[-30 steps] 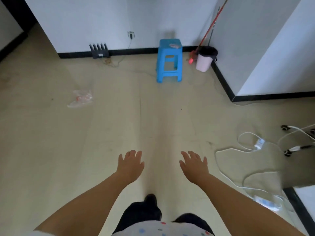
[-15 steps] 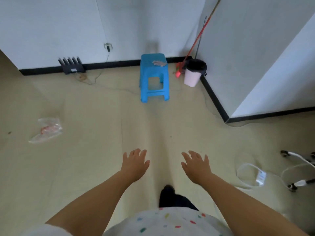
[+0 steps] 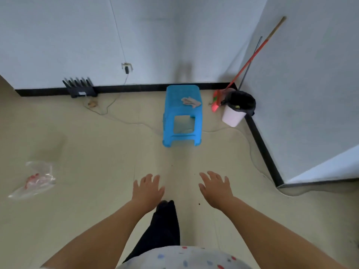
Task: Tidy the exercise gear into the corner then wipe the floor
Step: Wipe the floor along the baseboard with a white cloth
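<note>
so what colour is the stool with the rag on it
Bright blue. The stool shows plainly in the head view, with a grey rag on its seat.

You get soft, even daylight with a cool cast on the walls (image 3: 58,35); no glare; shadows are faint, only a dim grey smear on the wall above the blue stool (image 3: 181,117); the wide lens bends the baseboard (image 3: 260,144) and stretches your forearms at the bottom edge; the plastic bag (image 3: 35,179) at the left looks soft and smeared; fine detail is mushy throughout.
</note>
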{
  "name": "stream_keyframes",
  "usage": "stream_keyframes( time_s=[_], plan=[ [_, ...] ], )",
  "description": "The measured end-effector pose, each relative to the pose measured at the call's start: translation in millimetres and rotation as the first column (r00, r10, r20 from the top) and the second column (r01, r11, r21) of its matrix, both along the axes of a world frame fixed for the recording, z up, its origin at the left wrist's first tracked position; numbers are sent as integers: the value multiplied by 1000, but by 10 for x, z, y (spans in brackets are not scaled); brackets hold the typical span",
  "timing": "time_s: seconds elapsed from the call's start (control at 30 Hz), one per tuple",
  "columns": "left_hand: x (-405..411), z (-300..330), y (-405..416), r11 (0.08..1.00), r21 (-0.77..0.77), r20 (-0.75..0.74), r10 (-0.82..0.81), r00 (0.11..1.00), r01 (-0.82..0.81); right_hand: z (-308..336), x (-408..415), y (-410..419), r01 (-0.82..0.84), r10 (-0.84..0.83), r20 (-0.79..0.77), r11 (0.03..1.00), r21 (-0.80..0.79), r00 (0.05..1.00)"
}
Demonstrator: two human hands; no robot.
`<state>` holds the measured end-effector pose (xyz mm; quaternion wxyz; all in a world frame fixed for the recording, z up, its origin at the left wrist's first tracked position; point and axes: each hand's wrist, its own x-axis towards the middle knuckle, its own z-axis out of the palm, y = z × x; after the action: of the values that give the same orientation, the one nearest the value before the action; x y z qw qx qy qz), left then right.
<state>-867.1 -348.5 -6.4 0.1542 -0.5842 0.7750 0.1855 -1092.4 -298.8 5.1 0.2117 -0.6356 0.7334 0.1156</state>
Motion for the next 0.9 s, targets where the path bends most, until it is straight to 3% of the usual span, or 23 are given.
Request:
stream_keyframes(
  time_s=[0.33, 0.5, 0.7, 0.9],
  plan=[
    [-982, 131, -2465, 990, -13, -8, -140, 990, 140, -23, -1010, -2023, 210, -215, 64, 975, 70, 975],
    [-1545, -212, -3337, 996, 67, -14, -55, 998, 56, -286, -1610, -3159, 101, -106, 52, 991, 91, 993],
    [-2068, -657, -4144, 976, 170, -22, 141, 990, -135, -556, -2073, -4544, -83, 57, 155, 982, 167, 986],
    [-2404, -1340, -5004, 969, 174, -36, 184, 982, -175, -1436, -2186, -5713, -148, 110, 234, 977, 154, 966]
  ],
)
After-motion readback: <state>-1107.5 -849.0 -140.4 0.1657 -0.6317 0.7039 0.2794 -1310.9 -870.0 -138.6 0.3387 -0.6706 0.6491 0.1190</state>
